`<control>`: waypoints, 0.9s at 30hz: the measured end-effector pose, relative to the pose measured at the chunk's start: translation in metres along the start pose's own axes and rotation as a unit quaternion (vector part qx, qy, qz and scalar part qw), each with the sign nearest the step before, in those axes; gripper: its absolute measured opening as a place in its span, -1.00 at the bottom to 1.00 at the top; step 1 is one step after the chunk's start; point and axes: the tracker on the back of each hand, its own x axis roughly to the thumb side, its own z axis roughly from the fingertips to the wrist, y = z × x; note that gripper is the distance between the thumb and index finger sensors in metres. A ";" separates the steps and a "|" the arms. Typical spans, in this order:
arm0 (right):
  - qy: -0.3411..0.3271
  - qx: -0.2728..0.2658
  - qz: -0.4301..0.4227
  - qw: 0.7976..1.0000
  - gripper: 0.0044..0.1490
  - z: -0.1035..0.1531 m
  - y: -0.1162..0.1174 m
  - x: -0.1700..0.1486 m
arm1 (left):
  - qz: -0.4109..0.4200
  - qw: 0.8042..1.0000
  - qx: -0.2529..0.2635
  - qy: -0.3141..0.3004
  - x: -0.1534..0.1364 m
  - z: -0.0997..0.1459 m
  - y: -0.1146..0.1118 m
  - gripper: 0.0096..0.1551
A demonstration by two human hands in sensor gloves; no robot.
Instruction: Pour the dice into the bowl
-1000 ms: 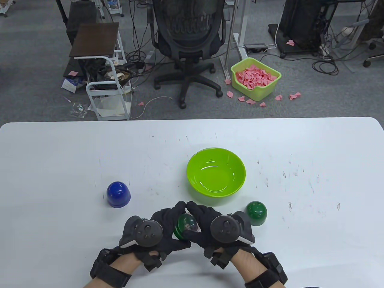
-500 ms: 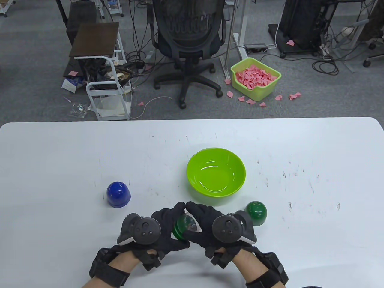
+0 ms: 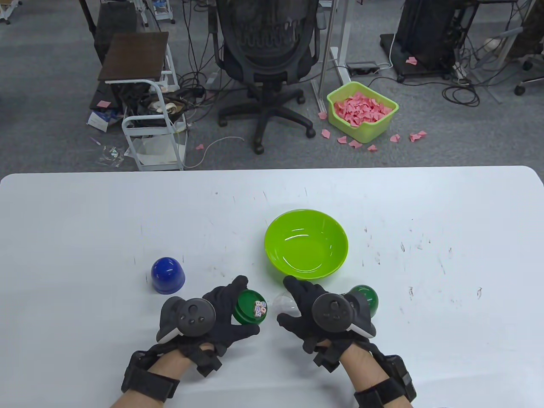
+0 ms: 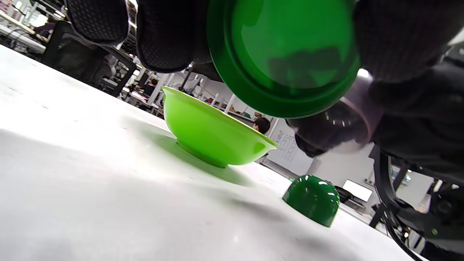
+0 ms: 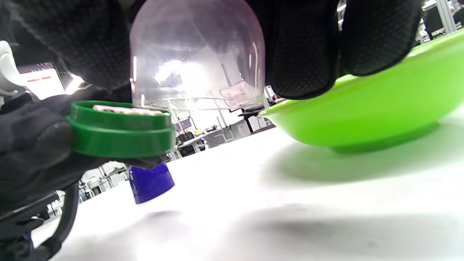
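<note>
Left hand (image 3: 212, 314) near the table's (image 3: 85, 221) front edge, palm turned right, fingers curled around a green base (image 3: 250, 308) and holding it up off the surface, thumb poking up toward the far side. Dice (image 3: 260, 309) sitting in that base, a small white cluster, open to the air. From the left wrist view, just the underside of the base with gloved fingers (image 4: 170, 36) wrapped on both sides.

Right hand (image 3: 316, 316) just to the right of it, palm turned left, gripping a clear dome (image 3: 287, 304) from above with thumb on one side and fingers (image 5: 301, 47) on the other. Dome fully apart from the base, small gap between the two, both raised off the table in the right wrist view.

Green bowl (image 3: 306, 244) just beyond the hands, slightly right, nothing in it. Green cup (image 3: 365, 297) upside down by the right hand's far side, partly hidden behind the tracker. Blue cup (image 3: 168, 275) upside down off to the left, apart from the left hand.
</note>
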 end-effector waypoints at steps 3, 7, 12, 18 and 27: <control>0.012 0.021 0.028 0.999 0.07 -0.001 0.002 -0.005 | 0.009 1.000 0.011 0.014 -0.006 0.001 0.004 0.30; 0.026 0.054 0.058 0.996 0.08 -0.003 0.010 -0.010 | 0.024 0.999 0.022 0.030 -0.013 0.001 0.008 0.30; 0.033 0.103 0.087 0.990 0.07 -0.005 0.023 -0.013 | 0.032 0.998 0.026 0.041 -0.018 0.001 0.011 0.30; 0.030 0.124 0.114 0.985 0.08 -0.006 0.037 -0.013 | 0.039 0.998 0.030 0.047 -0.021 0.002 0.012 0.30; 0.032 0.135 0.128 0.982 0.09 -0.006 0.047 -0.015 | 0.048 0.997 0.030 0.052 -0.021 0.002 0.013 0.29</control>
